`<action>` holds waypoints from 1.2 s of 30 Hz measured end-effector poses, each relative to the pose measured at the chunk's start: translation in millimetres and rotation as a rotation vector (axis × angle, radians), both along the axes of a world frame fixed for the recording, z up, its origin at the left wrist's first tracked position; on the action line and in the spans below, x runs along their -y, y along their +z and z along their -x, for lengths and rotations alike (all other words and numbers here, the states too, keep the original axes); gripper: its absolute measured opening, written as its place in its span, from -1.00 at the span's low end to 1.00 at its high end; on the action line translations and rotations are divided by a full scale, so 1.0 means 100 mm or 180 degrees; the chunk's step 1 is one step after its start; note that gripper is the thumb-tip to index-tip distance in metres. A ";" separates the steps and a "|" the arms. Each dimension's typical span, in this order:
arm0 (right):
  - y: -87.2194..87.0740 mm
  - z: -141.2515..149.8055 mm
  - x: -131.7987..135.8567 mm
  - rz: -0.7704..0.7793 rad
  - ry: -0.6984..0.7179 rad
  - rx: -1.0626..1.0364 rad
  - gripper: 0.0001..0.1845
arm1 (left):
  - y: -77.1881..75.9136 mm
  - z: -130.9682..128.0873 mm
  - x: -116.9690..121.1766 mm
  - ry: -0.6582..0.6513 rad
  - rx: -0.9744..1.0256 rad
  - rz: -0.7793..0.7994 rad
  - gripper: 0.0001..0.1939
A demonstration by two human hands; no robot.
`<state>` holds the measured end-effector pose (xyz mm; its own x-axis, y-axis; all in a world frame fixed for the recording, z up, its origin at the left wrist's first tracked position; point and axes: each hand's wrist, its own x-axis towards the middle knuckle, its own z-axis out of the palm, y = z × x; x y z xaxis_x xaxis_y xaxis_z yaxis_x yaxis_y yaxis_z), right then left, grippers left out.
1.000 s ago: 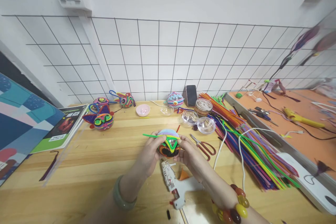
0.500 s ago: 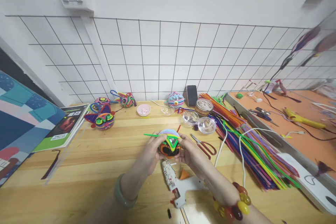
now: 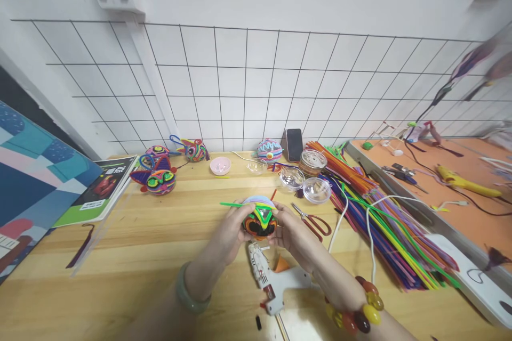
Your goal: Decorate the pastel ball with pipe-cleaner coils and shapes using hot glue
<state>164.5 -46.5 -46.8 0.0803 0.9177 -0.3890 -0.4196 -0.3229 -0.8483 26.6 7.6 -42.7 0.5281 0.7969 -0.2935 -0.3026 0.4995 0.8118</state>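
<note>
Between both hands I hold a round ball ornament (image 3: 260,224) covered with coloured pipe cleaners, its eye-like orange and black shapes facing me. My left hand (image 3: 236,226) grips its left side, thumb on top near a green pipe cleaner (image 3: 230,204) that sticks out to the left. My right hand (image 3: 287,226) closes on its right side. Green and yellow strips form a V on the front. Just below the ball lies a white hot glue gun (image 3: 276,285) on the table. Red-handled scissors (image 3: 314,222) rest right of my right hand.
Several finished pipe-cleaner ornaments (image 3: 160,181) stand at the back left. A pink bowl (image 3: 220,166), clear plastic half-shells (image 3: 317,190) and a phone (image 3: 294,145) are along the back. Pipe cleaner bundles (image 3: 384,229) and a white power strip (image 3: 468,277) lie right, with a white cord (image 3: 370,245) crossing.
The whole view has shifted slightly. Both hands keep the same hold on the ball ornament, and nothing on the table has visibly moved.
</note>
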 end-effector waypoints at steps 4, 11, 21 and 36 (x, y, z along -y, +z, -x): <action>0.01 0.01 -0.01 -0.0024 0.0022 0.0005 -0.61 | 0.00 0.00 0.01 0.0023 -0.0038 -0.0007 -0.69; 0.01 0.01 -0.01 0.0003 0.0025 0.0018 -0.59 | -0.01 0.01 0.00 0.0087 -0.0019 0.0056 -0.69; -0.01 0.00 -0.02 0.0016 0.0054 0.0036 -0.61 | -0.01 0.00 0.01 0.0142 -0.0033 0.0096 -0.69; 0.02 0.00 -0.01 -0.0039 0.0052 -0.0012 -0.56 | -0.03 0.01 0.01 0.0153 0.0073 -0.0055 -0.68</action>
<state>164.1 -45.5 -45.0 0.0637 0.9236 -0.3781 -0.4176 -0.3194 -0.8507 26.1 6.5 -46.1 0.4956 0.8263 -0.2676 -0.3445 0.4698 0.8128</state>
